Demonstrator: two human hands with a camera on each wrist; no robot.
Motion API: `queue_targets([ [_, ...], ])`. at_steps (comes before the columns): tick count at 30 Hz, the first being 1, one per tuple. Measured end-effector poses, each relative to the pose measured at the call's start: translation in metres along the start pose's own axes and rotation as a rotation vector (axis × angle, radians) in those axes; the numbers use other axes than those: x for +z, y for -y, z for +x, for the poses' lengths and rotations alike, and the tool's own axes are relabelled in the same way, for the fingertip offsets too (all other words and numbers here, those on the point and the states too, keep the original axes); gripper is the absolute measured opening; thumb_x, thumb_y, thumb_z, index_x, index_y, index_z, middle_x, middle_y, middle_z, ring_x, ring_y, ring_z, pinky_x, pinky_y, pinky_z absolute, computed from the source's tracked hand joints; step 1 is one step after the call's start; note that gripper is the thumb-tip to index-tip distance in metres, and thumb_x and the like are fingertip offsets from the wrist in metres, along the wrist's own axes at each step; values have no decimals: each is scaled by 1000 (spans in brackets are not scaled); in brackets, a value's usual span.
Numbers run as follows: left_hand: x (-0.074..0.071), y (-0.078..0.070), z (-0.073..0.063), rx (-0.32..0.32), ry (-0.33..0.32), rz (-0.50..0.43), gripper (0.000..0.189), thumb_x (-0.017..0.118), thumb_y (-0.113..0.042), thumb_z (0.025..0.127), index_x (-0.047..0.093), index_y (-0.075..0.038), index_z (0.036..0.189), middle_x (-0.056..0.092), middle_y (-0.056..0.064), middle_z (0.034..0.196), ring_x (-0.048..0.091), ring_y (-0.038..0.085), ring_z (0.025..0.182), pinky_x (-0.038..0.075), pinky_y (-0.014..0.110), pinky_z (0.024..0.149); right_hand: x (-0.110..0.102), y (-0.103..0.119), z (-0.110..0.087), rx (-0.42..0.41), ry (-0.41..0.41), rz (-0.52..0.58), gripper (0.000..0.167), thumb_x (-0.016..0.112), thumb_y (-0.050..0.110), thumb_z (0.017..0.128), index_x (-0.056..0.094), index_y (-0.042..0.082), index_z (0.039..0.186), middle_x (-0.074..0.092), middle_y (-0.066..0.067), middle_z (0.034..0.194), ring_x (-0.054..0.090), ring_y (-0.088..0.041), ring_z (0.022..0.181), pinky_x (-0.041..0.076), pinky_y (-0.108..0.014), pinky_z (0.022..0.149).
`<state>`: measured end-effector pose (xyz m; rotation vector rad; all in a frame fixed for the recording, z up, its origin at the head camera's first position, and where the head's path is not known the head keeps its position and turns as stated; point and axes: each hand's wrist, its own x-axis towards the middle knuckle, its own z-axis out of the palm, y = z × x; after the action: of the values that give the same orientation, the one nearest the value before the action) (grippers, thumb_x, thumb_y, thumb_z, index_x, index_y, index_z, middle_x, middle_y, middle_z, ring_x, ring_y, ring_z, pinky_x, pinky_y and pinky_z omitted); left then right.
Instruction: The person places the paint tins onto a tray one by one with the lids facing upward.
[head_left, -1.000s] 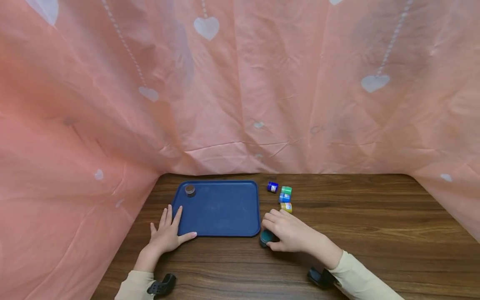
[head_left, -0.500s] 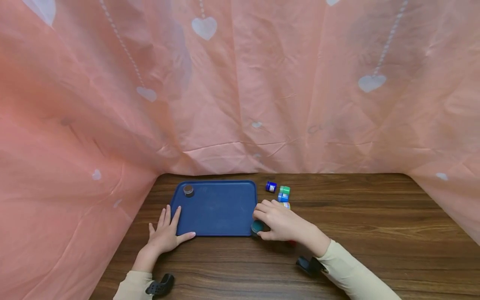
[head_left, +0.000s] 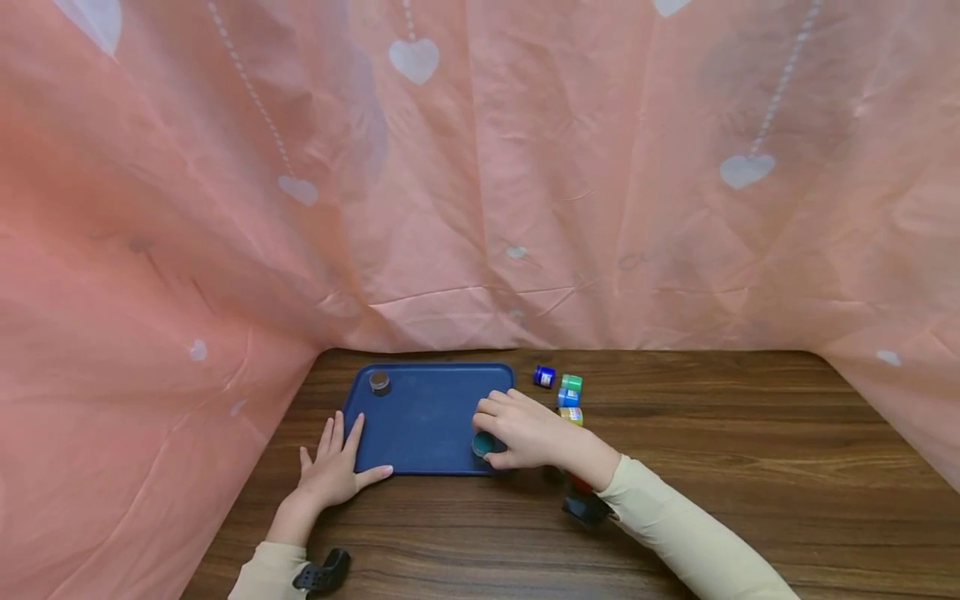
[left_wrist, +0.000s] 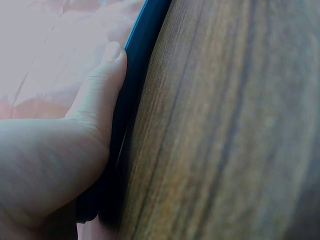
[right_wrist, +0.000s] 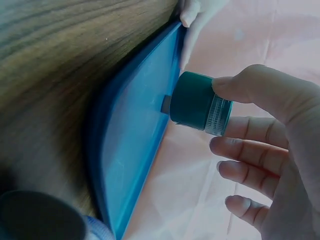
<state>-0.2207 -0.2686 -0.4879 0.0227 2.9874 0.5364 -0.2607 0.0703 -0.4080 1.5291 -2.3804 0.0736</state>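
Observation:
My right hand [head_left: 521,429] pinches a small paint jar [head_left: 482,445] with teal-green paint over the right part of the blue tray [head_left: 427,417]. In the right wrist view the thumb and fingertips grip this jar [right_wrist: 191,101] at its clear ridged lid [right_wrist: 218,116], with the other fingers loosely bent. My left hand [head_left: 328,472] lies with fingers spread over the tray's front left corner. Its thumb [left_wrist: 102,82] rests along the tray's edge in the left wrist view. A brown paint jar [head_left: 380,382] stands at the tray's back left.
Right of the tray lie a dark blue jar [head_left: 544,377], a green jar [head_left: 572,382], a lighter blue jar [head_left: 568,398] and a yellow jar [head_left: 572,415]. A red jar [head_left: 581,483] shows partly under the right forearm. Pink curtain [head_left: 480,208] hangs behind the wooden table [head_left: 712,433].
My right hand has carried the teal-green jar leftward from the table beside the tray to over the tray. A red jar has come partly into sight. The left hand has stayed in place.

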Motion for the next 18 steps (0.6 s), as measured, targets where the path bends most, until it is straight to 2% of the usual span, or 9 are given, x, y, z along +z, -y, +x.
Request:
queue_targets([
  [8,-1,-2,-2,5,0,-23,114,59,-77,76,13,-12,158,-5,27,162,-6,46,149,-3,82,102,1,-1,21,-40,41,-34,30,74,41,81,64,19,99,59,5,95,50,-14,87,32,-23,66],
  [18,-4,-8,-6,11,-23,-37,111,62,-73,77,19,-9,157,-1,29,161,-2,48,149,-2,82,102,11,-8,51,-67,142,-111,33,73,42,82,65,19,104,59,4,96,47,-13,83,27,-23,63],
])
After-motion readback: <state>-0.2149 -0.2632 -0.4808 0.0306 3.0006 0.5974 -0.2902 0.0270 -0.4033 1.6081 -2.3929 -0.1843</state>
